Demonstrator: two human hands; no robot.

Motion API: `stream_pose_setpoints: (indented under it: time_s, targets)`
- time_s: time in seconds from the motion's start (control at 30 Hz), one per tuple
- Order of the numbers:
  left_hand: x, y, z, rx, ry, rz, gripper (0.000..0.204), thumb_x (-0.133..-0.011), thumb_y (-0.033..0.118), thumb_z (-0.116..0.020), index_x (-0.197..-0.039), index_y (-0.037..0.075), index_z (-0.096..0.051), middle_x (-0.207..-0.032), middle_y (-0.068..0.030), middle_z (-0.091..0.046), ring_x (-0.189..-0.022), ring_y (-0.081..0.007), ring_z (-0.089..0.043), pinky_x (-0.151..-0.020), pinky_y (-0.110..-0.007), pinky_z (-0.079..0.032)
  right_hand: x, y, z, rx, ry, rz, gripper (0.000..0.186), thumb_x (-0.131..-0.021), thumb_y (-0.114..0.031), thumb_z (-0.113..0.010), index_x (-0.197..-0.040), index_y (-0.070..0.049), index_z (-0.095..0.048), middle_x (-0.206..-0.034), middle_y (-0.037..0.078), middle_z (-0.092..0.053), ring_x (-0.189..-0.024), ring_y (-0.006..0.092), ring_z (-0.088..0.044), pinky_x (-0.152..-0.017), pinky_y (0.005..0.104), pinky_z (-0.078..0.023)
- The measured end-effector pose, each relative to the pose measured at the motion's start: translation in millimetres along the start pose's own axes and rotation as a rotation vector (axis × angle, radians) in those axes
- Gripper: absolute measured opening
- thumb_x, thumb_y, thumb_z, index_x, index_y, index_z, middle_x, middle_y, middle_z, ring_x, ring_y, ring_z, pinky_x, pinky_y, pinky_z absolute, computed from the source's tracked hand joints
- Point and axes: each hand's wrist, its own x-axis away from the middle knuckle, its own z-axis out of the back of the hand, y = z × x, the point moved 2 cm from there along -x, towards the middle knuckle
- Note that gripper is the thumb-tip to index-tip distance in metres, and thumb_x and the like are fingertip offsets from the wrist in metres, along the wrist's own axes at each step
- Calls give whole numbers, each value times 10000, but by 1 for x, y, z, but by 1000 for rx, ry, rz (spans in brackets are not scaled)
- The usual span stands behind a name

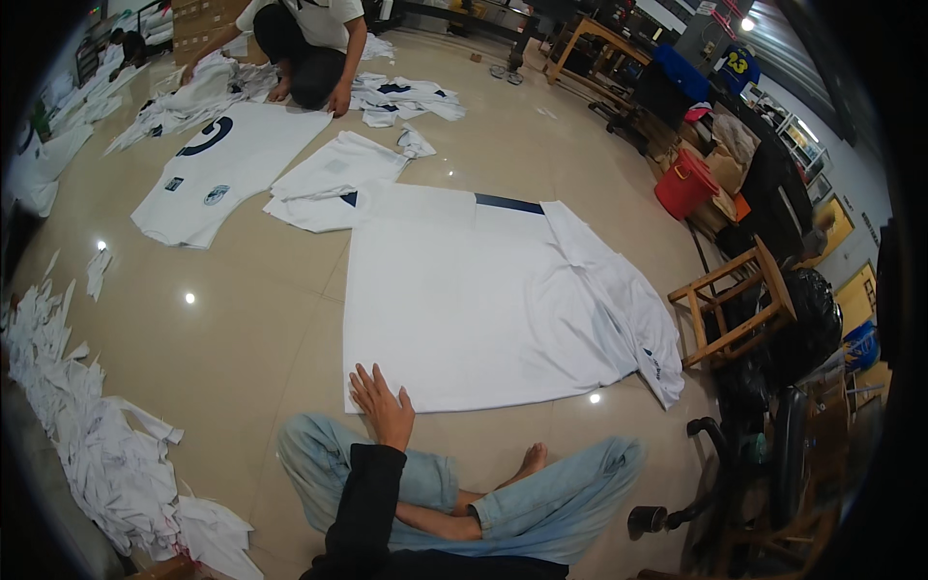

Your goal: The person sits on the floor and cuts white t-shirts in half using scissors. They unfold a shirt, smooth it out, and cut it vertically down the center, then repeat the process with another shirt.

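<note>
Spread on the tiled floor in front of my crossed legs is a large white shirt [445, 300] with a dark blue strip along its far edge. Its sleeve side on the right lies bunched and creased. My left hand [385, 408] rests palm down on the shirt's near left corner, fingers stretched out and apart, holding nothing. My right hand does not show. Beyond the shirt's far left corner are folded white cloth pieces [338, 174], and past them a flat white shirt panel [227, 174] with dark blue printing.
A person [314, 48] crouches at the far left among white garments [213, 92]. White cloth scraps [97, 445] pile along the left. On the right stand a wooden stool [735, 300], a red bucket [687, 184], a black bag [812, 314] and a wooden table [604, 43].
</note>
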Motion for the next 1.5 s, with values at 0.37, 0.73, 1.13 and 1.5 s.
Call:
stream_pose_setpoints:
  time_s: [0.37,0.73,1.13,1.5]
  targets:
    - [76,98,14,702,-769,-285,711,-963,285,-622,-1511,5,-266,-1519,-201,-365,-1379,-314,-403,-1135,-414,-321,-115,-237,158,-1318,129,-84,321,-1037,-382,-476,-912,-98,-556,-686,-69,-377,-556,-5,-327,-480,182,-266]
    - [179,103,66,1277,-632,649,294,-994,274,-589,-1117,7,-589,-844,-20,-647,-773,-110,-628,-714,-248,-502,-62,-375,17,-1337,-1025,328,573,-1048,-452,-395,-1364,14,-502,-1305,126,-575,-1223,227,-535,-1027,347,-410]
    - [167,95,27,1487,-670,479,314,-1009,351,-533,-1122,64,-591,-1459,-115,-436,-1265,-213,-479,-1120,-398,-350,-13,-289,-11,-1653,-1438,-151,335,-1019,-154,-520,-1320,-15,-473,-1255,81,-562,-1115,161,-586,-969,303,-485]
    - [147,91,20,1060,-760,522,477,-1011,368,-527,-1351,39,-464,-1420,-76,-450,-1256,-209,-492,-1048,-348,-425,-23,-312,-37,-1475,-1313,161,819,-880,-9,-693,-1537,-82,-211,-1444,121,-375,-1196,176,-535,-942,287,-499]
